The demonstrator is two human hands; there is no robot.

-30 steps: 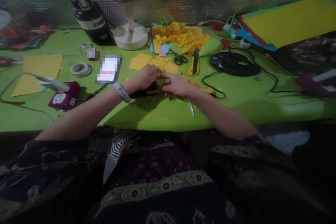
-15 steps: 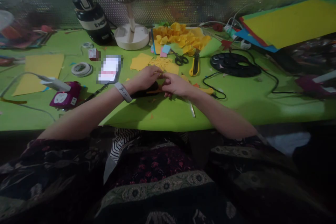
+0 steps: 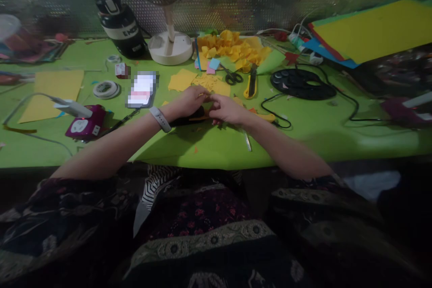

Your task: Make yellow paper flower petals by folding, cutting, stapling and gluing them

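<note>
My left hand (image 3: 191, 101) and my right hand (image 3: 227, 109) meet at the fingertips above the front middle of the table. Both are closed in a pinch; a tiny yellowish bit seems to show between them, too small to name. Under my left hand lies a dark object (image 3: 184, 119), mostly covered. Just beyond the hands are a yellow paper piece (image 3: 182, 80) and a heap of small yellow scraps (image 3: 209, 82). Black scissors (image 3: 232, 77) and a yellow box cutter (image 3: 250, 84) lie behind my right hand. A thin clear stick (image 3: 248, 141) is below my right wrist.
Yellow crumpled paper (image 3: 232, 49) is piled at the back. A fan base (image 3: 170, 49), a black bottle (image 3: 124, 31), a phone (image 3: 142, 90), tape (image 3: 105, 89) and a purple plug adapter (image 3: 86, 122) stand left. A black palette (image 3: 303, 83) and a cable (image 3: 353, 108) lie right.
The view has shifted very slightly. My two hands keep the same pinched pose at the same place, and nothing on the table has visibly moved.
</note>
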